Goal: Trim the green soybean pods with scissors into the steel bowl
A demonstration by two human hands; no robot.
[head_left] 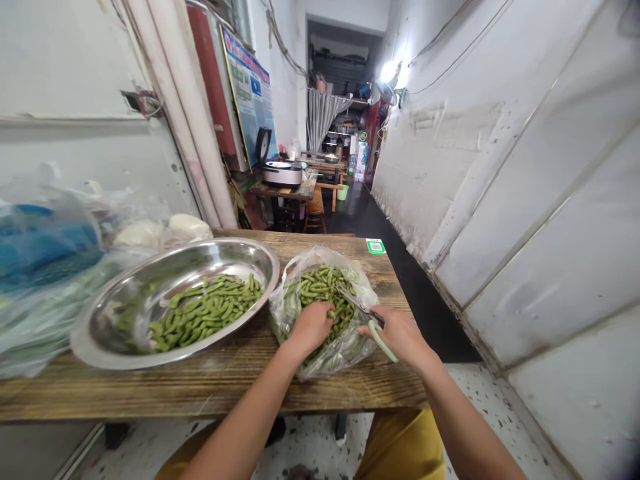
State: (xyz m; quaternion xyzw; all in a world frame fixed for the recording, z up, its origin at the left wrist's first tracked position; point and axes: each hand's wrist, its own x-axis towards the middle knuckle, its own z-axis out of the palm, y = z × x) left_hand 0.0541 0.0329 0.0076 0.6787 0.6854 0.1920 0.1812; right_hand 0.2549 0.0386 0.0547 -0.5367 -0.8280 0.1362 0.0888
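Note:
An open clear plastic bag (361, 347) full of green edamame pods (323, 283) sits on the wooden table in front of me. My left hand (314, 327) reaches into the bag with its fingers curled closed at the pods; a bit of green shows at the fingertips. My right hand (397, 333) grips a pair of scissors (361, 305) with pale green handles, its blades pointing left over the pods. Left of the bag stands a wide oval steel basin (107, 357) with a heap of loose edamame pods (210, 313) on its bottom.
Plastic bags (45, 267) with blue and green contents crowd the table's left end. A green QR code sticker (375, 247) marks the far right corner of the wooden table (240, 393). Beyond, a rice cooker (281, 173) with raised lid stands on another table. A white wall (540, 220) runs along the right.

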